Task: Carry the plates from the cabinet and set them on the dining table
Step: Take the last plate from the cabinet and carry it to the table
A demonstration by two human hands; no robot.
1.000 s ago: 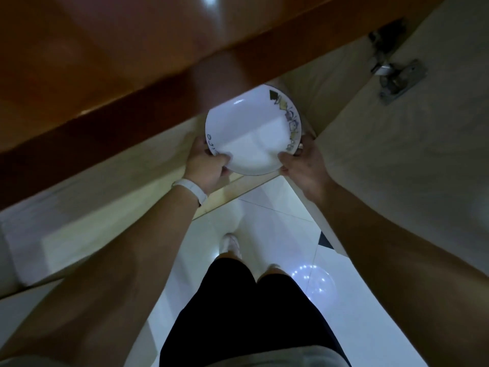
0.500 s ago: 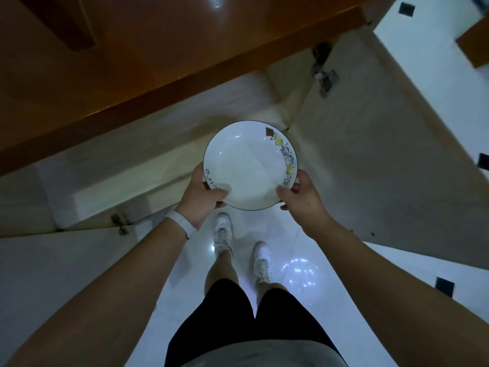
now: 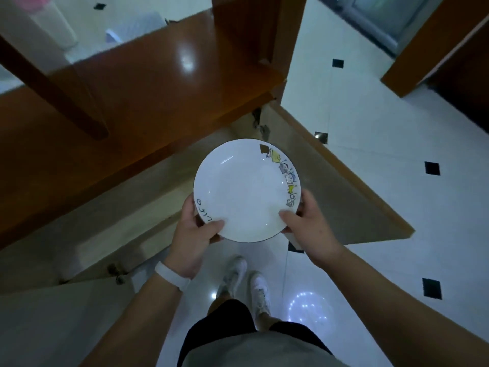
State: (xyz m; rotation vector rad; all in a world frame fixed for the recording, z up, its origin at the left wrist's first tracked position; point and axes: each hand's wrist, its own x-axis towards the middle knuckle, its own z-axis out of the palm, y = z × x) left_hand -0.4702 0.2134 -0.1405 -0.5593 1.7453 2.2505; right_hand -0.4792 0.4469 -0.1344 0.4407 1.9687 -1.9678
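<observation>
A white plate (image 3: 243, 189) with a dark rim, small coloured drawings along its right edge and lettering on its left edge is held level in front of my body. My left hand (image 3: 194, 234) grips its lower left edge, thumb on top. My right hand (image 3: 308, 223) grips its lower right edge the same way. The plate hangs in the air over the opening of the low wooden cabinet (image 3: 137, 107), outside it. The dining table is out of view.
The cabinet's right door (image 3: 344, 192) stands open beside my right hand, and its left door (image 3: 60, 313) is open at the lower left. Glossy white floor tiles (image 3: 397, 144) with small black squares spread to the right. My feet in white shoes (image 3: 246, 279) are below the plate.
The plate has come out from under the cabinet's top edge and toward my body, still in both hands. The view has pulled back and up, showing the cabinet top and more floor.
</observation>
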